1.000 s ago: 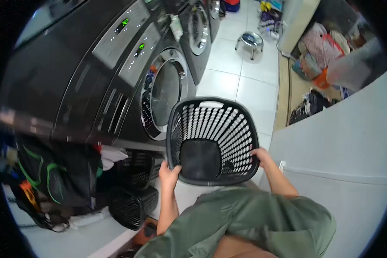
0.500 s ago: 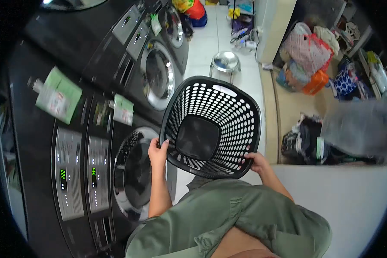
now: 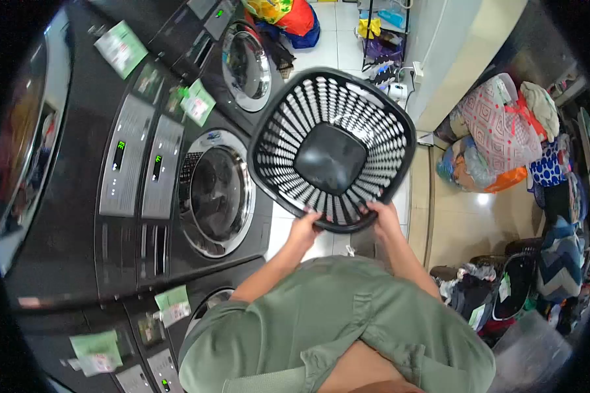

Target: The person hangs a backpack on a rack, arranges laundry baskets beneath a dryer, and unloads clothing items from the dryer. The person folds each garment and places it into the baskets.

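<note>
An empty black plastic basket (image 3: 330, 158) with slotted sides is held out in front of my body, its opening facing up toward me. My left hand (image 3: 304, 230) grips the near rim, left of its middle. On the same near rim, further right, my right hand (image 3: 383, 216) is closed with its thumb over the edge. Left of the basket stands a dark washing machine with a round glass door (image 3: 217, 191) and lit green digits on its panel (image 3: 156, 168).
Stacked dark machines line the left side, with green paper tags (image 3: 122, 50) on them. Colourful bags (image 3: 295, 19) sit on the floor ahead. At the right are a pink-patterned bag (image 3: 503, 124), an orange bag (image 3: 509, 178) and baskets of clothes (image 3: 514, 281).
The basket has moved forward and turned, and both hands now hold its near rim closer together. The view has travelled along the machines; the metal stool no longer shows.
</note>
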The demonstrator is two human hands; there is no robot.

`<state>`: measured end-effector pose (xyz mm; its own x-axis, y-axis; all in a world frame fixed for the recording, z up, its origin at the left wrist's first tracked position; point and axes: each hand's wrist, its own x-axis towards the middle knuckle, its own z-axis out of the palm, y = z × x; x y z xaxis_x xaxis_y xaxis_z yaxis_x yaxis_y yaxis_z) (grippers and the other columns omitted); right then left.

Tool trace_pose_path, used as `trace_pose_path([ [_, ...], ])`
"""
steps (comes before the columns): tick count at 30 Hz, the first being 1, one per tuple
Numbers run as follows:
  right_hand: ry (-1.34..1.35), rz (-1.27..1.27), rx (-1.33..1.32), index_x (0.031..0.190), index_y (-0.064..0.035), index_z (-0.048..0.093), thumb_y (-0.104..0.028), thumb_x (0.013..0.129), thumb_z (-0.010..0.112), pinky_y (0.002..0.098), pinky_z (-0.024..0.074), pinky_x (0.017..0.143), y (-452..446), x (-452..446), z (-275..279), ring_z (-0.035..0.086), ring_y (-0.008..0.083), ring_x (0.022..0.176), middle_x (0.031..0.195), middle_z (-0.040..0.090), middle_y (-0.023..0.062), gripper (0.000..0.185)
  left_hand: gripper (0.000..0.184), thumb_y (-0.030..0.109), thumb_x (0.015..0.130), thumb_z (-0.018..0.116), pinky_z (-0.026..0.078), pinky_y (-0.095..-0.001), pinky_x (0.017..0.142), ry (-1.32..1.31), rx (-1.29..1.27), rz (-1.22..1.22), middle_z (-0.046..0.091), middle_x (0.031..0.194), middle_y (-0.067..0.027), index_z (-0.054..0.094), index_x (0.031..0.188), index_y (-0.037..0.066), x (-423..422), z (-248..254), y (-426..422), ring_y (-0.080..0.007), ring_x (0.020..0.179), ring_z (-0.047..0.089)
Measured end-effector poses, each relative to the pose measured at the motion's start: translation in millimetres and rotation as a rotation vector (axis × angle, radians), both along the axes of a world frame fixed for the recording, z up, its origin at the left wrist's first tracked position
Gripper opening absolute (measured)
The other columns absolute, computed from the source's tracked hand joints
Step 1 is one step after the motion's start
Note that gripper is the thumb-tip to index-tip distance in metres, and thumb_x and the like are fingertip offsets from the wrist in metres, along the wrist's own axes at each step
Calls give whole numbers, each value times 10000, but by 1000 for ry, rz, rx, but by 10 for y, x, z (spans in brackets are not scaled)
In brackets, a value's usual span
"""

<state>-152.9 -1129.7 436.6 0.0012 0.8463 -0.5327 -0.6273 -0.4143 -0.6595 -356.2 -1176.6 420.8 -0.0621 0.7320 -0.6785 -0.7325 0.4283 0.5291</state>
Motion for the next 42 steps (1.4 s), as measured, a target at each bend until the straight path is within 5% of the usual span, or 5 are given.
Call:
trace_pose_path([
  [7,-231,553,-39,1331,-165,154,-215,749,607,431,385,777,2642,-117,152,408,236,1064,1245,383,109,739,552,-61,731,435,470,-443,783,-99,30,165,386,1095,-200,263,1230,100,-523,-274,2676,-349,906,511],
  [26,-707,488,-655,1121,-66,445,-145,770,527,304,428,556,5491,1330,-1154,491,164,640,831,520,58,369,420,337,736,630,414,-464,791,271,-915,22,541,919,-87,517,992,23,-1506,-3650,5757,-321,880,507],
  [29,-1116,986,-48,994,-18,544,-136,757,540,312,436,655,6633,1019,-1495,537,204,737,868,573,96,265,689,321,630,704,379,-344,883,818,-1445,179,449,1151,-191,413,1160,-9,-1364,-1943,6576,-290,1064,445],
  [34,-772,950,269,968,9,541,-111,786,544,246,420,691,8932,-498,-1482,515,119,751,821,577,63,217,396,127,704,605,341,-381,894,1919,-182,487,444,1152,-218,484,1055,-12,-2068,-423,7735,-351,1056,430],
  [42,-445,1019,192,1033,-71,509,-207,775,527,272,382,677,9717,-1642,-697,538,130,804,926,589,36,292,358,189,675,627,304,-387,827,2962,51,480,463,1149,-64,516,1006,108,-2738,2800,9593,-256,1059,418],
])
